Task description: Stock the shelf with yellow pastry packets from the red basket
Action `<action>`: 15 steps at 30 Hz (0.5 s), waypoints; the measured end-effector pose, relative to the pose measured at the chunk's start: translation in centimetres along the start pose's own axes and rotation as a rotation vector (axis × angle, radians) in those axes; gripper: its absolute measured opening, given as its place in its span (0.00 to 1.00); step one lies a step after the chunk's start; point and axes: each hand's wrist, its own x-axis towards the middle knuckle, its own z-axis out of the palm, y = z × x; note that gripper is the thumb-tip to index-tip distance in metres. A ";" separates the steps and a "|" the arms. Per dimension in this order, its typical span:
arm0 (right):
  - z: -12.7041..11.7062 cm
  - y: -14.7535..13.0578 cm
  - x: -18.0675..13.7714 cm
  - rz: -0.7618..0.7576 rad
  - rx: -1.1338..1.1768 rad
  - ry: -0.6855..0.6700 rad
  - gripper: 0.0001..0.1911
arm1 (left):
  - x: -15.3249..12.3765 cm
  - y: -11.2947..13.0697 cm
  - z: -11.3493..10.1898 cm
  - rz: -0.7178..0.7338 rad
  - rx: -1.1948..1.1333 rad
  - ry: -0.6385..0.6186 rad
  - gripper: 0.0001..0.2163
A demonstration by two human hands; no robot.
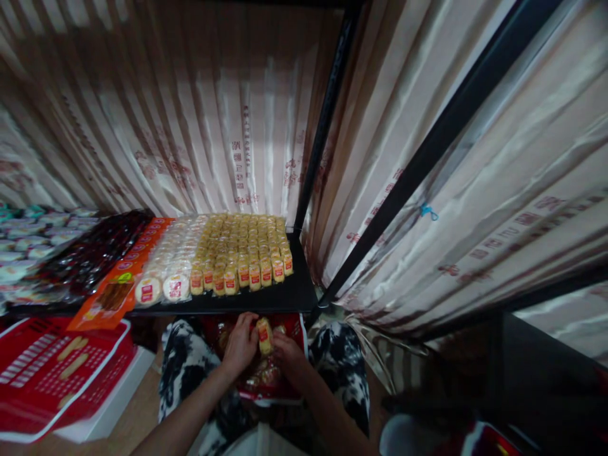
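Snack packet (264,335) stands upright, long axis vertical, pinched between the fingers of left hand (241,347) and right hand (286,350), just below the shelf (289,294) edge.

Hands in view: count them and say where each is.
2. The left hand and the right hand meet over the red bag in the lap, below the shelf edge, both holding one yellow packet.

Curtain print (240,166), snack (264,335) label, both illegible
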 end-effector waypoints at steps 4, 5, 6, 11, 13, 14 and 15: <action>0.5 -0.5 -0.3 0.094 0.093 0.062 0.18 | 0.5 -0.3 0.3 -0.082 -0.105 -0.028 0.14; 0.6 -0.8 -0.3 0.103 0.118 0.073 0.18 | 0.7 -0.3 0.4 -0.110 -0.134 -0.028 0.15; 0.7 -1.0 -0.4 0.109 0.148 0.076 0.18 | 0.9 -0.3 0.5 -0.148 -0.173 -0.031 0.16; 0.8 -2.4 -1.0 0.116 0.281 0.006 0.18 | 2.0 0.4 0.3 -0.333 -0.472 -0.171 0.20; 0.7 -2.7 -1.1 0.102 0.299 -0.011 0.18 | 2.3 1.0 -0.1 -0.337 -0.558 -0.182 0.19; 0.7 -2.8 -1.1 0.089 0.296 -0.012 0.18 | 2.5 1.2 -0.3 -0.334 -0.588 -0.169 0.19; 0.8 -2.8 -1.0 0.074 0.289 -0.002 0.18 | 2.7 1.5 -0.5 -0.327 -0.609 -0.152 0.19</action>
